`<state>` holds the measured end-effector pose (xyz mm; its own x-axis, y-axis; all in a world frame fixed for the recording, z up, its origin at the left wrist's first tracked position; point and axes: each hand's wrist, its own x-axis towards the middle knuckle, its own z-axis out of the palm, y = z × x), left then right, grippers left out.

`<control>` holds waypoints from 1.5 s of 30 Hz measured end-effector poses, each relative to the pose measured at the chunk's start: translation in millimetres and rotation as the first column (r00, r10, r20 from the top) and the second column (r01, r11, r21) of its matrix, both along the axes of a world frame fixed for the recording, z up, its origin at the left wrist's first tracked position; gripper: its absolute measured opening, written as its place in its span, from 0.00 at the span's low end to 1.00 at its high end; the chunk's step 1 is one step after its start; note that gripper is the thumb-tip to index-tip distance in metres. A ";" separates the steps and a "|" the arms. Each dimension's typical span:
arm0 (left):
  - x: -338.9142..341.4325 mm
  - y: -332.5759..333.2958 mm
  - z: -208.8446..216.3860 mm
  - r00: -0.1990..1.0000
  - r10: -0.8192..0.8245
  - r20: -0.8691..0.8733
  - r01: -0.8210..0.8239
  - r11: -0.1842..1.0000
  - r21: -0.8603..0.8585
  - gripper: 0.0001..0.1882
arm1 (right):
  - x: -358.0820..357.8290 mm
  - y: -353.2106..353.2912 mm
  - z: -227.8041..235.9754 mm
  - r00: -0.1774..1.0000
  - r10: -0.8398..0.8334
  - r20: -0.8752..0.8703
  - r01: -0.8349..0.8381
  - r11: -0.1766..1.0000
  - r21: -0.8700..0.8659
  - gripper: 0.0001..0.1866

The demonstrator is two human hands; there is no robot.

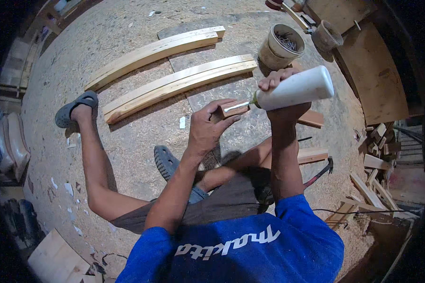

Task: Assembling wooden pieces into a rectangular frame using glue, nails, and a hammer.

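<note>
My left hand (207,126) pinches a small brown wood block (235,110) between thumb and fingers, held up over my lap. A line of white glue (236,106) runs along the block's upper face. Wrapped round a white glue bottle (300,89) is my right hand (288,101). The bottle is tipped on its side, its greenish nozzle (254,100) pointing left at the block's right end. Whether the nozzle touches the wood I cannot tell.
Two pairs of long wooden bars (174,87) lie on the dusty floor ahead. A bucket of nails (282,46) stands at the far right, a second bucket (327,35) beyond it. Near my right knee lies a hammer (320,174). Wood offcuts (375,188) are heaped at right.
</note>
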<state>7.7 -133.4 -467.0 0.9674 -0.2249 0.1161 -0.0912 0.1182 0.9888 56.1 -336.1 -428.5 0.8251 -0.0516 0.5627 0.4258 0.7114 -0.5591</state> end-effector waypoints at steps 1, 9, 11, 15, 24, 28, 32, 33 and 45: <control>1.0 -0.6 2.2 1.000 -0.002 -0.001 0.002 1.000 -0.027 0.22 | -1.6 -3.2 3.6 0.989 -0.132 -0.068 0.129 0.991 -0.041 0.34; 4.6 40.4 -15.5 0.998 0.060 0.009 -0.061 0.985 0.164 0.21 | 29.4 -183.3 -24.0 0.393 -0.557 -0.732 -0.117 0.759 -0.641 0.29; 4.7 39.7 -15.8 0.988 0.079 -0.132 -0.065 0.992 0.111 0.22 | 33.1 -260.7 -30.8 0.566 -0.737 -0.368 -0.347 0.192 -0.918 0.28; 14.5 34.2 -19.2 0.980 0.085 -0.180 -0.062 0.990 0.127 0.21 | 51.4 -333.8 -43.7 0.707 -0.696 0.126 -0.598 -0.683 -0.419 0.31; 54.6 0.6 -13.6 0.989 0.138 -0.052 -0.130 0.982 0.140 0.23 | 93.7 -349.6 -79.5 0.848 -0.504 0.165 -0.493 -0.864 -0.102 0.24; 79.0 -12.8 -11.1 0.985 0.135 -0.108 -0.133 0.991 0.022 0.26 | 95.8 -323.4 -57.0 0.892 -0.359 0.274 -0.342 -0.933 -0.108 0.13; 96.8 -28.3 -13.4 0.980 0.187 -0.066 -0.161 0.945 0.283 0.27 | 65.7 -234.3 -52.2 0.719 -0.628 0.299 -0.165 -0.572 -0.804 0.17; 97.1 -37.9 -14.8 0.982 0.171 -0.078 -0.151 0.966 0.211 0.27 | 46.7 -200.6 -54.9 0.821 -0.539 0.187 0.121 -0.156 -0.980 0.26; 208.4 -9.8 -131.5 0.943 -0.099 0.317 -0.259 0.377 0.889 0.39 | 12.3 -78.1 -81.9 0.678 -0.644 -0.353 0.074 0.539 -0.839 0.33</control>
<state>216.1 -143.2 -598.6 0.9468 -0.2875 0.1446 -0.3217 -0.8570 0.4026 68.4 -414.2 -510.3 0.9671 -0.2540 -0.0157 -0.0670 -0.1948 -0.9785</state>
